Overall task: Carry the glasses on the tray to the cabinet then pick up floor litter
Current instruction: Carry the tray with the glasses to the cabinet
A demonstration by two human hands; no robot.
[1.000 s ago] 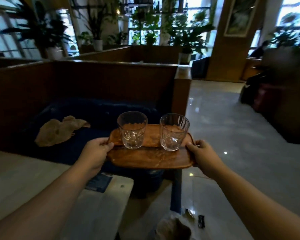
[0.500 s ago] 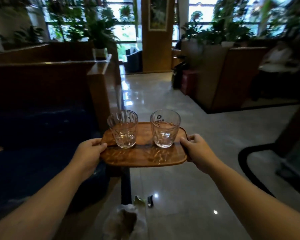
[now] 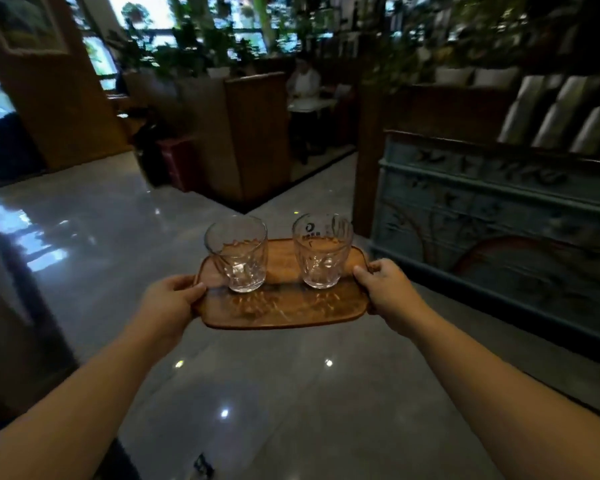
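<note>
I hold a wooden tray (image 3: 284, 306) level in front of me over the shiny floor. My left hand (image 3: 168, 301) grips its left end and my right hand (image 3: 387, 292) grips its right end. Two empty clear glasses stand upright on it: the left glass (image 3: 238, 252) and the right glass (image 3: 323, 249), which bears a small dark print. A painted blue-green cabinet (image 3: 499, 220) stands to the right, its near corner close beside the tray. A small dark piece of litter (image 3: 203, 465) lies on the floor at the bottom edge.
A wooden booth partition (image 3: 257, 133) stands ahead, with a seated person (image 3: 303, 84) at a table behind it. A wooden post (image 3: 366, 161) rises at the cabinet's left corner. Dark furniture (image 3: 11, 306) borders the left. Glossy tiled floor (image 3: 118, 220) stretches between.
My view has swung to the right: the blue sofa and the table have left the frame and the painted cabinet has come in on the right. Both hands keep the tray level.
</note>
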